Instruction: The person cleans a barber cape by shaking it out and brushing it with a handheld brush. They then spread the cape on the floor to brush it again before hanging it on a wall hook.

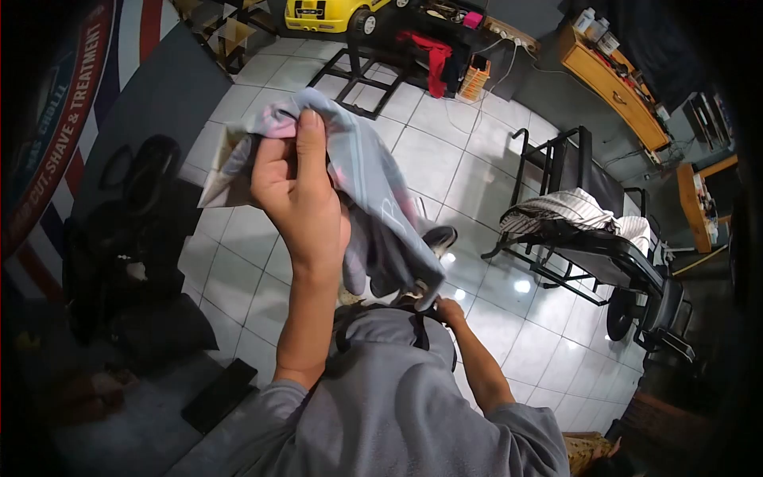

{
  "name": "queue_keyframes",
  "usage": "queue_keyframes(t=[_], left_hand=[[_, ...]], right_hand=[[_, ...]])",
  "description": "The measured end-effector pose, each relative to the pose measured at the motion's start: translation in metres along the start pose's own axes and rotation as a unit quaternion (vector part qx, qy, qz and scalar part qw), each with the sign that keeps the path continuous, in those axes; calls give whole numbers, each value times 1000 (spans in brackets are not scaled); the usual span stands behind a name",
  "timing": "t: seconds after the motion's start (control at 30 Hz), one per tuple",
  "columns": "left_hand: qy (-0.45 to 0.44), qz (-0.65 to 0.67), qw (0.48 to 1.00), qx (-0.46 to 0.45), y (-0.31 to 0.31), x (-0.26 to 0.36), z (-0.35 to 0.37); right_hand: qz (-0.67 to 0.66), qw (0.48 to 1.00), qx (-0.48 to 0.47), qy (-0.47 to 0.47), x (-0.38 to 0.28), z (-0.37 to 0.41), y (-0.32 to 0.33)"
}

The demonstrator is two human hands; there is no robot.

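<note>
My left hand (300, 187) is raised in front of me, its thumb and fingers pinching the bunched top of a thin grey-blue cloth (362, 167). Pink patches and pale lettering show on the fabric, which hangs in folds down to the right. Lower down, close to my lap, my right hand (450, 311) is closed beside the cloth's bottom corner. Its fingertips are mostly hidden, and I cannot tell what they grip. Part of a dark shoe (439, 238) shows on the floor behind the cloth.
A black-framed barber chair (588, 171) with a striped cloth (568, 211) over it stands on the right. Wooden drawers (616, 87) line the far right wall. A yellow toy car (326, 14) and a black metal frame (354, 83) are ahead. Dark seats (143, 318) fill the left side.
</note>
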State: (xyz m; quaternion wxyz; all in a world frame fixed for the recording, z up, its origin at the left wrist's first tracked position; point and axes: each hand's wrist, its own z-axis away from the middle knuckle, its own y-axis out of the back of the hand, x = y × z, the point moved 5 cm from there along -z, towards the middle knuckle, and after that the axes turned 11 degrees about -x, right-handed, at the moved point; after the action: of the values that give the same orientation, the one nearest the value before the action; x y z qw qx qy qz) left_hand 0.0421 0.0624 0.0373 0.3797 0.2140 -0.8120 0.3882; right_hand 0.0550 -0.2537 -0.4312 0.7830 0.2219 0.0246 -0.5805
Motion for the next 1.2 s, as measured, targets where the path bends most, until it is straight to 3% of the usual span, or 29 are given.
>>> queue_keyframes(t=[0.03, 0.1, 0.17, 0.23, 0.3, 0.37, 0.47, 0.57, 0.63, 0.7, 0.77, 0.8, 0.83, 0.87, 0.97, 1.07, 1.13, 1.2], left_hand=[[16, -2, 1000, -4, 4, 0, 2], [50, -3, 999, -11, 13, -2, 7], [67, -5, 998, -20, 18, -8, 12], [104, -1, 994, -35, 24, -14, 20], [135, 27, 989, -52, 28, -23, 27], [166, 46, 984, -34, 23, -25, 33], [154, 59, 984, -62, 33, -30, 37], [133, 60, 989, -33, 42, -25, 32], [113, 52, 992, -2, 55, -16, 24], [128, 85, 988, -1, 68, -6, 16], [124, 50, 991, 8, 75, 8, 4], [131, 60, 990, -9, 81, 9, 0], [130, 71, 989, -7, 85, 9, -1], [128, 82, 988, -5, 89, 7, -3], [117, 88, 989, -17, 105, 2, -5], [145, 88, 985, -21, 114, 6, -6], [142, 68, 987, -43, 122, -3, -7], [159, 60, 984, -44, 118, -4, -6]], right_hand=[[-109, 992, 48, -39, 34, -27, -15], [-108, 978, 168, -55, 63, -51, -14], [-354, 891, 285, 18, 52, -27, 13], [-589, 749, 277, 124, -25, 59, 70], [-599, 691, 303, 268, -96, 141, 123], [-620, 637, 292, 352, -154, 212, 149], [-561, 640, 251, 462, -214, 255, 141], [-452, 793, 161, 377, -259, 248, 105], [-416, 815, 107, 387, -274, 211, 85], [-175, 876, 305, 330, -260, 151, 72], [-97, 944, 240, 204, -217, 71, 39], [13, 958, 213, 192, -174, 5, 6], [140, 946, 151, 249, -162, -6, -10], [8, 992, 91, 86, -162, 21, -1], [-16, 991, 130, -17, -107, -30, -36], [-158, 957, 237, 52, -116, -6, -13], [-335, 908, 227, 107, -136, 24, 8], [-432, 844, 250, 196, -181, 89, 40]])
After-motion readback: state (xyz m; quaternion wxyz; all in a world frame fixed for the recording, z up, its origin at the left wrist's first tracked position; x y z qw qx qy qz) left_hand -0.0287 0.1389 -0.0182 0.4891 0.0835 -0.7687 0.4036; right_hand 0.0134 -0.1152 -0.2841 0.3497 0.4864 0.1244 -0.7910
